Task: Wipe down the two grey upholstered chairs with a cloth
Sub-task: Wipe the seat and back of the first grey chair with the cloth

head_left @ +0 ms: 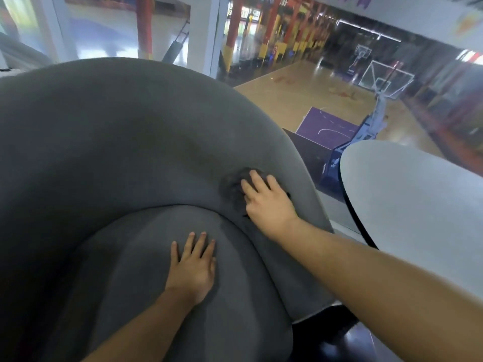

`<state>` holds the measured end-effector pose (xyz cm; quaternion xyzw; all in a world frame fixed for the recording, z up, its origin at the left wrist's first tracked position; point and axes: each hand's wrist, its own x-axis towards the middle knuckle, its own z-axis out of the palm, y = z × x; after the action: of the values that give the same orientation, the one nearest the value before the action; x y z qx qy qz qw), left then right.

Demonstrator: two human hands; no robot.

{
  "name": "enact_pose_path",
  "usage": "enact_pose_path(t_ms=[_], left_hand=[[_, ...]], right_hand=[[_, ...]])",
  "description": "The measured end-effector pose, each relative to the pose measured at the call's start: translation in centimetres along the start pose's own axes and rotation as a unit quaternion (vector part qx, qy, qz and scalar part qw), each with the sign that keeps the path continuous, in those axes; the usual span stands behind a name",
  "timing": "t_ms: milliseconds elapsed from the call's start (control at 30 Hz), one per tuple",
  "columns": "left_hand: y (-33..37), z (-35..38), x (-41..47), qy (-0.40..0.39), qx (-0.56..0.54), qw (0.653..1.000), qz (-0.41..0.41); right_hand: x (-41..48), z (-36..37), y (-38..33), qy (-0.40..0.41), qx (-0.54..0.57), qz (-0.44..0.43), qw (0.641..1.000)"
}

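A grey chair (117,152) with soft fabric fills the left and middle of the view, seen from above by the person leaning over it. Its high, curved back wraps round a padded seat (130,270), which lies low in the picture, closest to the person.

The cloth (232,184), a small dark crumpled wad, sits on the inner right wall of the chair, just above the seam where the wall meets the seat. The right hand (269,202) lies on top of it, arm reaching in from the lower right. Its fingers (257,180) are spread and nearly straight, pressing the cloth flat against the fabric rather than curling round it. The thumb is hidden.

The left hand (193,267) rests palm down on the seat, below and to the left of the cloth and apart from it. Its fingers (202,242) are straight, slightly fanned, and hold nothing.

Just to the right of the chair stands a round white desk (418,205) with a dark edge. The right forearm crosses in front of the desk's near rim.

Beyond the chair, through glass, a basketball court (287,100) lies well below, with a pale wood floor, a purple painted area and a hoop (384,82) on a clear backboard. Red and yellow pillars line the far side, slightly blurred.
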<state>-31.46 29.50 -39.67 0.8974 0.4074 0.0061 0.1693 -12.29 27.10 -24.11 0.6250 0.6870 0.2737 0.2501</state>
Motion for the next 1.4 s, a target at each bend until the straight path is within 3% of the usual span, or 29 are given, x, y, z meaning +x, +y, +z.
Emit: enact_pose_path(t_ms=[67, 200, 400, 533, 633, 700, 833, 1067, 1200, 1300, 1400], left_hand=[[0.6, -0.4, -0.4, -0.013, -0.001, 0.999, 0.047], [1.6, -0.3, -2.1, -0.014, 0.004, 0.995, 0.098], [3.1, 0.6, -3.8, -0.029, 0.018, 0.998, 0.055], [3.1, 2.0, -5.0, 0.020, 0.027, 0.998, 0.045], [2.2, 2.7, -5.4, 0.067, 0.028, 0.996, 0.055], [1.9, 3.0, -5.2, 0.085, 0.023, 0.994, 0.064], [1.0, 3.0, -5.3, 0.084, 0.028, 0.994, 0.065], [-1.9, 1.9, -5.3, 0.073, 0.041, 0.996, 0.032], [-2.4, 1.8, -5.5, 0.071, 0.049, 0.996, 0.028], [-2.0, 1.9, -5.7, 0.066, 0.056, 0.996, 0.017], [-1.1, 1.9, -6.7, 0.045, 0.053, 0.998, 0.006]], right_hand=[[1.3, -2.4, 3.5, 0.068, -0.004, 0.055, 0.996], [1.0, -4.6, 7.3, 0.070, -0.017, 0.135, 0.988], [-4.4, -2.1, 1.1, 0.077, 0.059, 0.128, 0.987], [-9.5, 0.5, -4.4, 0.006, 0.064, 0.062, 0.996], [-13.2, 1.8, -8.2, -0.108, 0.069, 0.027, 0.991], [-14.6, 2.1, -9.3, -0.130, 0.063, 0.022, 0.989], [-13.4, 1.4, -8.7, -0.106, 0.072, 0.028, 0.991], [-5.7, -4.5, -2.2, 0.064, 0.071, 0.096, 0.991], [-5.4, -5.0, -0.9, 0.071, 0.059, 0.088, 0.992], [-8.5, -3.0, -3.9, 0.040, 0.069, 0.041, 0.996], [-12.6, -1.4, -7.6, 0.021, 0.096, 0.046, 0.994]])
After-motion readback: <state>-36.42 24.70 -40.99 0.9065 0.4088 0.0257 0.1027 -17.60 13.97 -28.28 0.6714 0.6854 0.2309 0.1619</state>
